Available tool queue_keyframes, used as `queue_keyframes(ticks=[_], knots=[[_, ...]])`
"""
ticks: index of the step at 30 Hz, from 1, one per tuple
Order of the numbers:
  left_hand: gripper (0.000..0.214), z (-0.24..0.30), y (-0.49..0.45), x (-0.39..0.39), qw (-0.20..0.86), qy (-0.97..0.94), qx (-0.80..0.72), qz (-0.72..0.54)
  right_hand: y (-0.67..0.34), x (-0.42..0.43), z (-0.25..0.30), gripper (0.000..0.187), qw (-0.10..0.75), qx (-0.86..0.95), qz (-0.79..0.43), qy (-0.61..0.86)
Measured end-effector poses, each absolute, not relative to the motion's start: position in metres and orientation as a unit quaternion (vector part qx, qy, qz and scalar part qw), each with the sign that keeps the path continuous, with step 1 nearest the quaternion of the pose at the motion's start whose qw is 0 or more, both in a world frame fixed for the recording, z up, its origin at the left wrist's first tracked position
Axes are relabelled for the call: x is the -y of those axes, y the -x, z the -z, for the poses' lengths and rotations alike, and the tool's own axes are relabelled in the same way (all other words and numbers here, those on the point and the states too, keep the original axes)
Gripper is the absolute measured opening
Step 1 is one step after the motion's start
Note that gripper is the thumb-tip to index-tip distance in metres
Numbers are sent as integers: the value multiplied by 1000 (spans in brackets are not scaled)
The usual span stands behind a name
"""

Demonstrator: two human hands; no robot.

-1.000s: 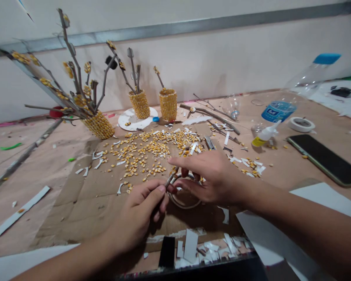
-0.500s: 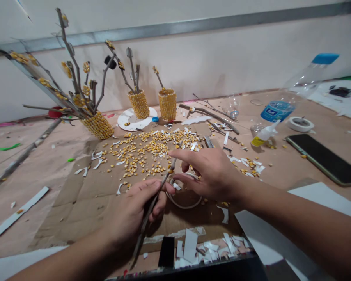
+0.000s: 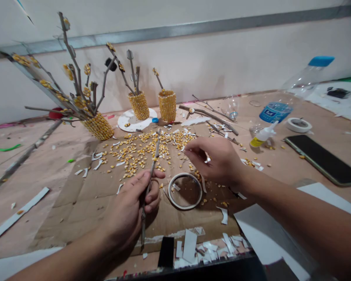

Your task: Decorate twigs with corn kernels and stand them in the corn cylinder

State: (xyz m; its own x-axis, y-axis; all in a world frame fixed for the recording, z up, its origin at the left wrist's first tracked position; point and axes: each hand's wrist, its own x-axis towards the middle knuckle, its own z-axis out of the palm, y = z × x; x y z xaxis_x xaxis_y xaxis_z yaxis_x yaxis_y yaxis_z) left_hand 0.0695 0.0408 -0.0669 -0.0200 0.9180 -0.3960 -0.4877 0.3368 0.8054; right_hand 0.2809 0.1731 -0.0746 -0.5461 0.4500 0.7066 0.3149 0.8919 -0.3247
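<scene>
In the head view, my left hand (image 3: 136, 201) is closed around a thin twig (image 3: 157, 145), which stands up at a slight tilt with a few corn kernels stuck partway along it. To the right, my right hand (image 3: 215, 160) hovers over the cardboard (image 3: 76, 195), apart from the twig. Its fingers are bent and drawn together; whether they hold something small is hidden. Between and below the hands lies a white ring (image 3: 185, 208), like a tape roll. Loose corn kernels (image 3: 144, 150) are scattered just beyond my hands.
Kernel-covered cups (image 3: 167, 107) holding twigs stand at the back, one tipped over on the left. On the right are a glue bottle (image 3: 261, 136), a plastic bottle (image 3: 276, 111), a tape roll (image 3: 298, 125) and a phone (image 3: 324, 160). White paper scraps (image 3: 190, 246) lie in front.
My right hand has drawn away from the twig toward the right. My left hand has tilted the twig more upright, and its tip has moved left. The white ring is now in fuller view.
</scene>
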Motion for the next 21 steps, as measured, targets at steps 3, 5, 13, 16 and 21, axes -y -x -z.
queue_keyframes(ticks=[3,5,13,16,21], knots=[[26,68,-69,-42,652,-228,-493,-528,-274,-188,85,21,274,913,-53,297],[27,69,-69,-42,646,-231,-502,-527,-267,-194,89,25,195,928,-36,315],[27,70,-68,-43,629,-245,-504,-539,-247,-190,89,41,110,958,-47,261],[27,68,-68,-44,625,-244,-507,-542,-244,-189,92,39,101,951,-39,291],[29,66,-68,-44,617,-247,-513,-543,-245,-190,92,34,96,945,-38,310]])
